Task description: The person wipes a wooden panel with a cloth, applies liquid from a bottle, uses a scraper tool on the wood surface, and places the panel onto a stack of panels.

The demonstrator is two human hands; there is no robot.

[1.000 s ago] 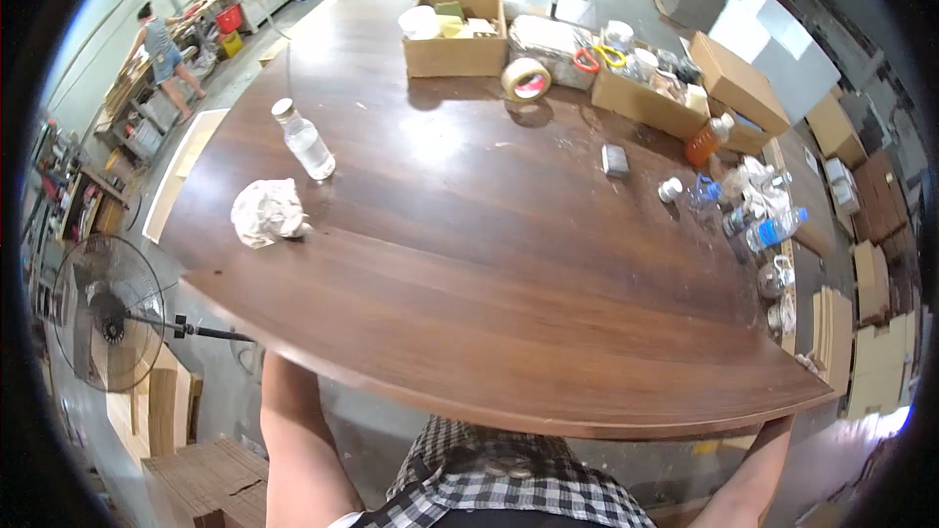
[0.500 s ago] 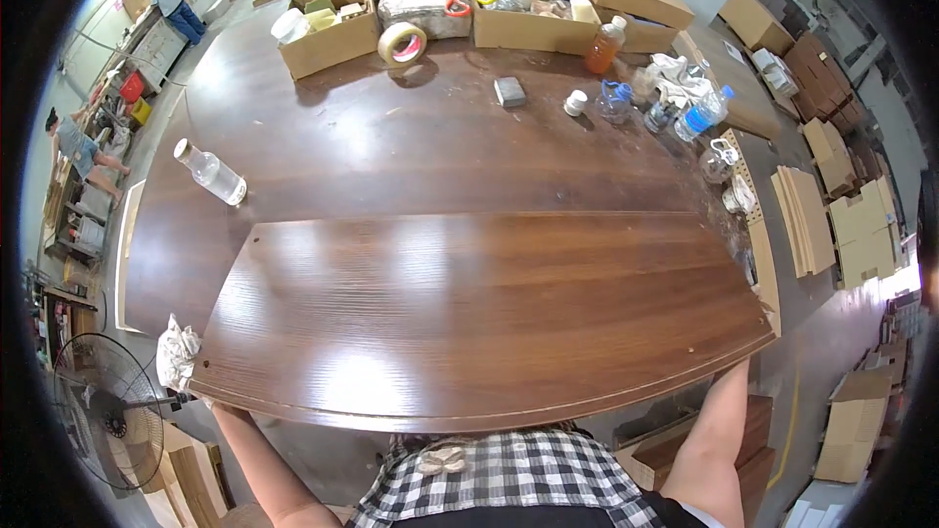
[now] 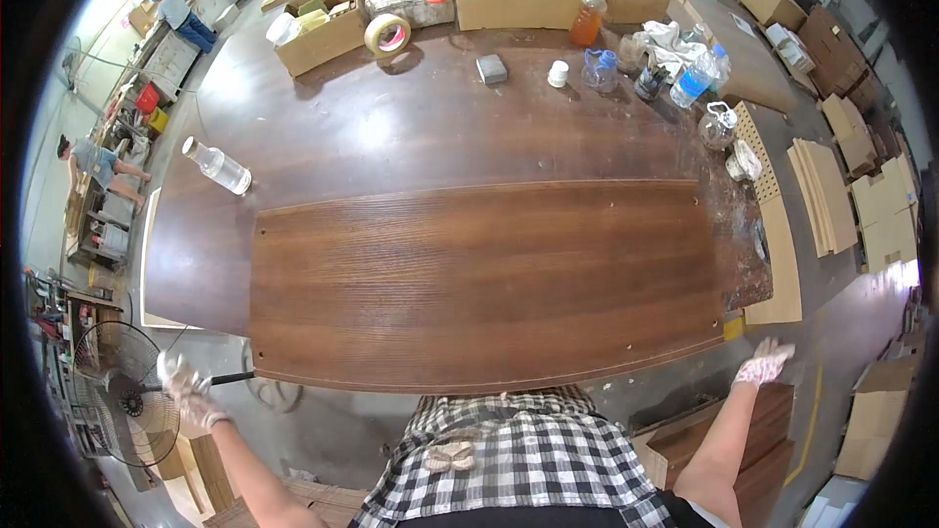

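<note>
A dark brown wood-grain board [image 3: 484, 284] lies flat on the table near me, its front edge jutting toward my checked apron. Small holes show near its corners. My left hand [image 3: 191, 393], in a white glove, is off the board's left end, beside the fan. Motion smears its fingers, so whether it holds any cloth cannot be made out. Past the board's right front corner is my right hand [image 3: 766, 362], in a white glove with red marks. Its fingers are stretched out, apart from the board and with nothing in them.
The large brown table [image 3: 323, 137] bears a clear bottle [image 3: 217, 166], a grey block [image 3: 492, 69], a tape roll [image 3: 387, 35] and cardboard boxes [image 3: 518, 10]. Several bottles and rags stand at the right. A floor fan [image 3: 127, 393] is close to my left hand. People work far left.
Both my hands have come away from the board's ends and moved outward. The board has shifted and turned slightly, its right end now farther back. My view has moved a little.
</note>
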